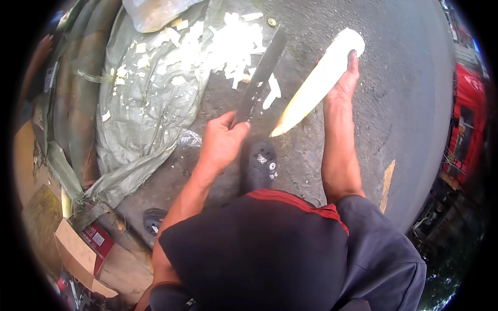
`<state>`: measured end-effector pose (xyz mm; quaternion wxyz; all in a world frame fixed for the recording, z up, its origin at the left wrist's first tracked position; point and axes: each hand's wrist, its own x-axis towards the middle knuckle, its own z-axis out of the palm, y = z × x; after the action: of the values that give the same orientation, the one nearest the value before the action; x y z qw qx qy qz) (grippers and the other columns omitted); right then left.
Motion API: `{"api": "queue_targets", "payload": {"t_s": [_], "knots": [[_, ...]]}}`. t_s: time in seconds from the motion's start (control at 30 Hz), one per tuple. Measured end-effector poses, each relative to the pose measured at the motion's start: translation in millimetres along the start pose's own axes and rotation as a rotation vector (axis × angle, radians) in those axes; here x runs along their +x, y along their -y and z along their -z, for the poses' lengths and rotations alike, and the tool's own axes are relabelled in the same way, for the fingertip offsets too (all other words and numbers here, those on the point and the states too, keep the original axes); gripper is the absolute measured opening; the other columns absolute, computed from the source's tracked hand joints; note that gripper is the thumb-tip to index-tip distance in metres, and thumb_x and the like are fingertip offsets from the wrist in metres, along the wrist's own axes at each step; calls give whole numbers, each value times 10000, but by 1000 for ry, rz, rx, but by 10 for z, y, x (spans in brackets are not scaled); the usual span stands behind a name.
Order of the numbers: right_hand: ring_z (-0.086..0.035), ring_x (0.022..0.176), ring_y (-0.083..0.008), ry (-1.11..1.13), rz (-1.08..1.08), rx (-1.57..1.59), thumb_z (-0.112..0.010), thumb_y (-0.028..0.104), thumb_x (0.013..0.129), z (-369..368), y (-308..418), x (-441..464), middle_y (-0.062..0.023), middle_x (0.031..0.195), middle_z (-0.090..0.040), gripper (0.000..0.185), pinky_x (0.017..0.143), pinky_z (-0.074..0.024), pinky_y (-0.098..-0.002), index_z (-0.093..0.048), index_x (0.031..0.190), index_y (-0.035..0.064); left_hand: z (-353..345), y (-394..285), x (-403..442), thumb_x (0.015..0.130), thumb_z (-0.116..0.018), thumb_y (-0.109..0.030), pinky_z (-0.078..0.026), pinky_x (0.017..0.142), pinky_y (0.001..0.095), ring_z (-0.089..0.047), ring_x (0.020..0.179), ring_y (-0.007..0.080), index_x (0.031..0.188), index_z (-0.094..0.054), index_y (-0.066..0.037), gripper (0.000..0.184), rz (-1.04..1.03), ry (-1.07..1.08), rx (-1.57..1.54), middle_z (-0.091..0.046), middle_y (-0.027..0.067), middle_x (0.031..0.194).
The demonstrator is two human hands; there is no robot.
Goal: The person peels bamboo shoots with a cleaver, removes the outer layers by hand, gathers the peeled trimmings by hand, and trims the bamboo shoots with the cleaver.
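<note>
My left hand [222,142] is closed around the handle end of a long, dark-bladed knife [265,72]. The blade points up and slightly right, with pale bits stuck near its lower part. In my right hand [342,85] lies a pale, peeled, cone-shaped piece that looks like a bamboo shoot [319,80]. Its thick end is up by my thumb, and its yellowish tip points down and left, apart from the knife. The fingers under it are mostly hidden. Pale cut scraps [236,46] lie scattered on the ground beyond the blade, overexposed by sunlight.
A grey-green woven sheet [150,109] spreads at the left, with scraps on it. A clear plastic bag [155,13] sits at its top. An opened cardboard box [78,254] stands lower left. My dark clog [259,163] is below the knife. A red vehicle [469,114] appears far right.
</note>
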<state>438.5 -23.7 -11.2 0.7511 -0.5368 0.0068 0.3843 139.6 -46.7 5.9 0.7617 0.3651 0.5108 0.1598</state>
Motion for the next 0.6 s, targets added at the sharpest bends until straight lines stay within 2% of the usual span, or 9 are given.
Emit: {"api": "queue_targets", "payload": {"t_s": [0.17, 0.27, 0.5, 0.6], "knots": [[-661, 907, -299, -87, 43, 0, -518, 389, 970, 37, -135, -42, -130, 1033, -666, 448, 781, -550, -485, -568, 1258, 49, -45, -189, -96, 926, -693, -324, -368, 428, 254, -450, 491, 66, 982, -689, -3, 325, 63, 35, -237, -531, -7, 613], [-645, 976, -298, -105, 93, 1, -514, 370, 969, 98, -206, -75, -120, 1078, -658, 446, 852, -527, -477, -556, 1281, 55, -27, -158, -66, 900, -728, -361, -411, 416, 252, -499, 467, 96, 924, -650, -24, 347, 25, 81, -279, -537, 15, 619], [-620, 1054, -284, -143, 113, 2, -524, 339, 964, -14, -343, -263, -104, 1128, -643, 436, 927, -499, -467, -531, 1310, 74, 62, -221, -46, 870, -760, -270, -436, 433, 251, -516, 486, 87, 928, -646, -23, 278, -57, 38, -271, -552, 8, 628], [-612, 1085, -278, -98, 88, 90, -579, 311, 944, -71, -344, -390, -93, 1147, -639, 424, 976, -482, -451, -537, 1299, 82, 121, -153, -27, 863, -760, -239, -439, 435, 245, -518, 488, 82, 943, -660, -15, 258, -63, 34, -248, -557, 6, 627]]}}
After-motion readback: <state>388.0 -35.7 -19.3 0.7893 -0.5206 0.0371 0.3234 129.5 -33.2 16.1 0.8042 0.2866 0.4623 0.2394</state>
